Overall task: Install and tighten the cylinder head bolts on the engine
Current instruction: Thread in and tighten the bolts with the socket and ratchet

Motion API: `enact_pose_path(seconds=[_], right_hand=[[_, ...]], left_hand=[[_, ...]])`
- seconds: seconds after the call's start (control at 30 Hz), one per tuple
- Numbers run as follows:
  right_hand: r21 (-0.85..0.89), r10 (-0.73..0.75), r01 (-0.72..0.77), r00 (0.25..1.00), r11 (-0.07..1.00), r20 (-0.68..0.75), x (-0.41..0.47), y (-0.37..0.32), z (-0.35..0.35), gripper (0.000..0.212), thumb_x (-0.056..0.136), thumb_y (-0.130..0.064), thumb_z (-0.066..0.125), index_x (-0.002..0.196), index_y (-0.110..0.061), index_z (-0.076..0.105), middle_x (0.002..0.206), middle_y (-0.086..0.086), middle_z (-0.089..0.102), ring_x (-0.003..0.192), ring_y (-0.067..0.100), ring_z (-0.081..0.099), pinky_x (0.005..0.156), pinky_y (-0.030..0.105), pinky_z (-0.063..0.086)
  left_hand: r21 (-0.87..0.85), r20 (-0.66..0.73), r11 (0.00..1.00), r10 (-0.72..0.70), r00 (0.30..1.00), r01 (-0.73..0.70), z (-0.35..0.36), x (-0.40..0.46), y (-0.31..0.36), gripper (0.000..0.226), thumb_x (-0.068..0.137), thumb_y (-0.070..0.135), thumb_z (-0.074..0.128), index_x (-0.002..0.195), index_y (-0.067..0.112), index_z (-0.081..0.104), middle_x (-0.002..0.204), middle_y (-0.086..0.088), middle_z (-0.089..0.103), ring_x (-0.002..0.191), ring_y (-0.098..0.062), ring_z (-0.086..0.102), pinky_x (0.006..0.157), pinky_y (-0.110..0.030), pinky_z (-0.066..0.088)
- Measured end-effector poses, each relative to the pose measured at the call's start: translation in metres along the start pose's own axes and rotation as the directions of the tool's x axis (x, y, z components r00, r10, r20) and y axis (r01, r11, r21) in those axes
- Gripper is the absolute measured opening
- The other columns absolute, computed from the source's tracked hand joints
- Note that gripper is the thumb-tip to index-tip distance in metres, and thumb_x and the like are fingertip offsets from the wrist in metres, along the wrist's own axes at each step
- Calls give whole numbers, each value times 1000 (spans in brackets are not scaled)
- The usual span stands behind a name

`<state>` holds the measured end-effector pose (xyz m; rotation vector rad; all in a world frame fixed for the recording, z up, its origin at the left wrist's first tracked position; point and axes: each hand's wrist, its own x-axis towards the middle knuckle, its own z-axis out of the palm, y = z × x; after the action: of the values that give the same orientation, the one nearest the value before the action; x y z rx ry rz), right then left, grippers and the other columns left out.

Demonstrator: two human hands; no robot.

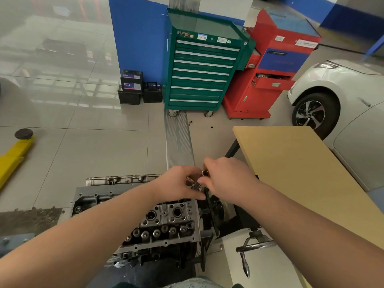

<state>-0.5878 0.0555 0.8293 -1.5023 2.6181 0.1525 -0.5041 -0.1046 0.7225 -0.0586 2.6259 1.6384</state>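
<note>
Hands meeting past cylinder head's [166, 223] far edge — left hand [176, 183], right hand [226, 179], fingers curled pinching small dark part [195, 186].

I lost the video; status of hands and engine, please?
Both hands pinch small dark metal parts. Grey metal cylinder head below, untouched. Nothing blocking.

Green tool cabinet [202, 65] with silver drawer strips top centre, red cabinet [270, 75] with blue panel right of it, blue wall [137, 38] behind, white car [336, 84] far right, tan tabletop [301, 173], yellow lift arm [14, 156] left, grey floor tiles [93, 146], grey-metal cylinder head [166, 223] bottom centre.
</note>
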Motion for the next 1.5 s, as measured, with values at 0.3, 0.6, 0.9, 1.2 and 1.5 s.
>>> enact_pose_path(seconds=[0.3, 0.6, 0.9, 1.2, 1.5], right_hand=[[57, -44, 41, 998, 998, 39, -5, -1, 3, 23, 100, -49, 56, 99, -27, 47, 84, -8, 47, 83, 22, 59, 59, 34, 39], [64, -77, 78, 997, 995, -26, -9, -1, 4, 21, 100, -42, 58, 110, -28, 47, 87, -7, 55, 76, 21, 58, 57, 33, 43], [80, -74, 73, 997, 994, 7, -7, -4, 0, 25, 98, -45, 59, 113, -28, 48, 97, -8, 55, 87, 21, 60, 63, 35, 45], [147, -38, 37, 999, 988, 3, -6, -5, 3, 41, 94, -59, 60, 119, -27, 51, 103, -4, 60, 92, 21, 61, 69, 38, 52], [-42, -12, 10, 999, 999, -48, -5, -5, 5, 49, 95, -75, 42, 100, -26, 47, 83, -6, 53, 76, 22, 55, 55, 33, 39]], left_hand=[[80, 6, 994, 78, 997, -78, 0, 1, 3, 32, 90, 23, 80, 87, 51, 65, 83, 27, 71, 76, 5, 66, 69, -8, 47], [40, -26, 998, 49, 998, -48, 0, 3, -3, 18, 92, 23, 77, 104, 36, 72, 89, 8, 76, 78, -8, 71, 79, -28, 60], [22, -107, 1000, 7, 994, -5, 7, 5, -4, 22, 82, 26, 88, 84, 38, 70, 77, 19, 72, 67, 4, 64, 63, -11, 48], [116, -116, 993, 25, 993, -12, 7, 2, 0, 8, 88, 16, 79, 91, 17, 72, 79, 5, 71, 72, -10, 65, 67, -28, 55], [116, -146, 993, -1, 989, 18, 12, 2, -3, 16, 84, 20, 84, 89, 23, 69, 84, 9, 69, 77, -7, 65, 72, -28, 56]])
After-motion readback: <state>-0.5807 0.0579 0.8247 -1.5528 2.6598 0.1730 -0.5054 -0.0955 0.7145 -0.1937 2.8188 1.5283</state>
